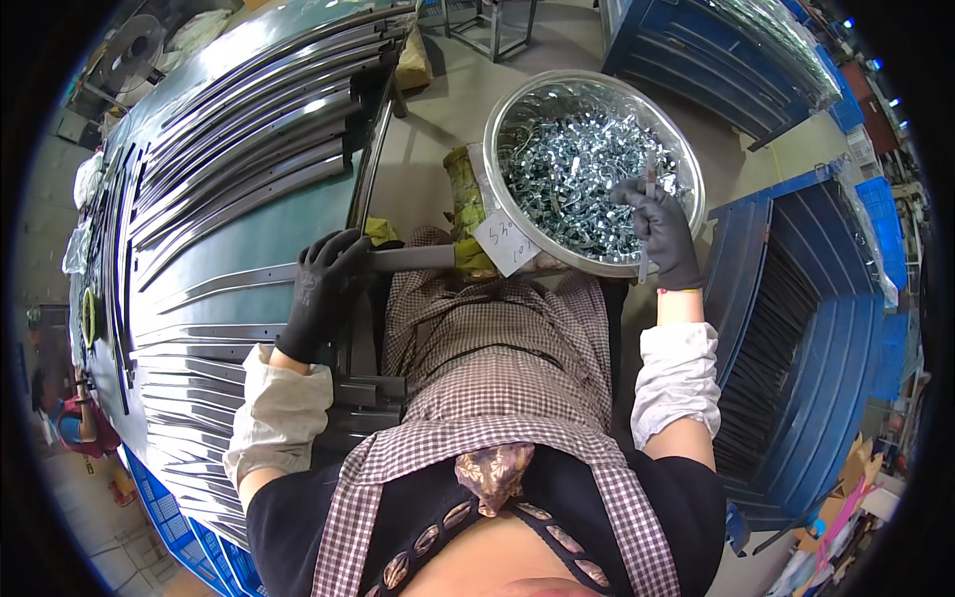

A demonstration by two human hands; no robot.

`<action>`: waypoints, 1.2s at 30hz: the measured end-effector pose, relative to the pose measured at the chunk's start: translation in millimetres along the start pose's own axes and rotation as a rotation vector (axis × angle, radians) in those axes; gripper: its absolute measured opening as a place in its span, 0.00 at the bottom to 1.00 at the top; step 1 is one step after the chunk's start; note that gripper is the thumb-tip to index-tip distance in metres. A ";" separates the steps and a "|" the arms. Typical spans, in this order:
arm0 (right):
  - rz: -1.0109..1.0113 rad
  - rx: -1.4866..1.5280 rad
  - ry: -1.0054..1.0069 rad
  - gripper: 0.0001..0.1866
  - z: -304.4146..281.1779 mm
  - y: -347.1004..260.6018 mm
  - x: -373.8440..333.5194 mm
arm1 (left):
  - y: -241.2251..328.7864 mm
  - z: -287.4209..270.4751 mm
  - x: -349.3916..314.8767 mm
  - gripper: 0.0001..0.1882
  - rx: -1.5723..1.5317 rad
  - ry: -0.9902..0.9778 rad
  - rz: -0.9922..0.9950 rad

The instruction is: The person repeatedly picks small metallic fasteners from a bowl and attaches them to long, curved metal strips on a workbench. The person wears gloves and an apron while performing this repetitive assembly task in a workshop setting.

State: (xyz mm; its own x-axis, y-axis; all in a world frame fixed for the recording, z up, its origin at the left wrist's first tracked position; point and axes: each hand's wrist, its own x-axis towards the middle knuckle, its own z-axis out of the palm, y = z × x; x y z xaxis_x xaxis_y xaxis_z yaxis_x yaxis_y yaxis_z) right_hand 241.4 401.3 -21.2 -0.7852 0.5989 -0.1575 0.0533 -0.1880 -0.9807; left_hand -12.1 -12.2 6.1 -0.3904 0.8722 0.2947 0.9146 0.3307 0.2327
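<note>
While the left hand (330,274) is clamped on a dark strip (416,260) extending either side of its grip, probably stiff, light, slick and best held mid-length, the right hand (665,234) grips a thin metal bar (644,263) above a basin (690,149) of small metal pieces (567,169).

The strip (418,259) is dark grey, the apron (482,383) checked

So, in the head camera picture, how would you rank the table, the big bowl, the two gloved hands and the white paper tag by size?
Largest to smallest:
1. Table
2. Bowl
3. Left gloved hand and right gloved hand: too alike to rank
4. Paper tag
</note>
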 end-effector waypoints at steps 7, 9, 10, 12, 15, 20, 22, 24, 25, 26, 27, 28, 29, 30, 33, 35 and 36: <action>0.023 0.185 -0.300 0.08 93.4 -3.0 -49.8 | 55.2 -3.2 15.7 0.14 -0.374 -0.141 0.106; 0.005 0.126 -0.572 0.09 128.7 4.3 -63.6 | 80.3 3.2 16.9 0.11 -0.465 -0.169 0.022; 0.007 0.140 -0.605 0.09 146.5 14.5 -72.1 | 85.2 2.6 16.2 0.12 -0.506 -0.184 -0.017; 0.009 0.166 -0.661 0.10 173.0 36.4 -85.5 | 89.9 1.0 14.3 0.12 -0.593 -0.215 -0.086; -0.032 -0.024 -0.579 0.12 179.8 40.0 -87.9 | 79.5 2.4 4.0 0.13 -0.502 -0.202 -0.055; 0.266 0.192 -0.557 0.22 181.1 37.2 -89.1 | 69.7 9.7 1.0 0.16 -0.184 -0.067 0.353; 0.258 0.037 -0.623 0.22 177.9 43.1 -86.5 | 68.4 12.3 1.6 0.18 -0.086 -0.062 0.422; 0.255 -0.068 -0.652 0.23 175.0 45.3 -84.1 | 68.2 11.4 4.0 0.19 0.006 -0.066 0.480; 0.255 -0.095 -0.649 0.23 174.0 45.3 -83.4 | 68.1 11.3 5.0 0.20 0.052 -0.068 0.509; 0.255 -0.122 -0.647 0.23 173.4 45.3 -83.4 | 67.3 13.7 4.7 0.20 0.062 -0.064 0.516; 0.242 -0.105 -0.639 0.24 174.4 43.5 -84.2 | 65.7 16.5 4.3 0.21 0.073 -0.061 0.526; 0.229 -0.088 -0.631 0.24 175.8 39.9 -85.8 | 64.5 18.4 4.0 0.22 0.085 -0.057 0.535; 0.215 -0.070 -0.623 0.24 176.6 38.0 -86.7 | 63.8 19.4 3.6 0.22 0.090 -0.064 0.538; 0.196 -0.068 -0.603 0.24 176.4 40.2 -86.3 | 63.5 19.7 3.8 0.23 0.093 -0.071 0.542; 0.100 -0.138 -0.538 0.24 172.5 46.0 -83.1 | 66.5 18.8 11.5 0.24 -0.168 -0.135 0.327; -0.018 -0.286 -0.489 0.24 165.1 43.9 -75.9 | 59.7 18.5 18.3 0.26 -0.249 -0.140 0.230; -0.147 -0.317 -0.418 0.23 161.7 48.9 -71.5 | 47.3 17.0 23.9 0.26 -0.201 -0.123 0.256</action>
State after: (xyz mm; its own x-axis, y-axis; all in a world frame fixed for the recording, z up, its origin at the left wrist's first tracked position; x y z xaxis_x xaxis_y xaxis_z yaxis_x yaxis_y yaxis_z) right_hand 200.4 223.4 -39.1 -0.9733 0.2286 -0.0200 0.0571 0.1568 -0.9860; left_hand 23.7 30.3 8.3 -0.1243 0.9586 0.2561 0.9374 0.0288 0.3471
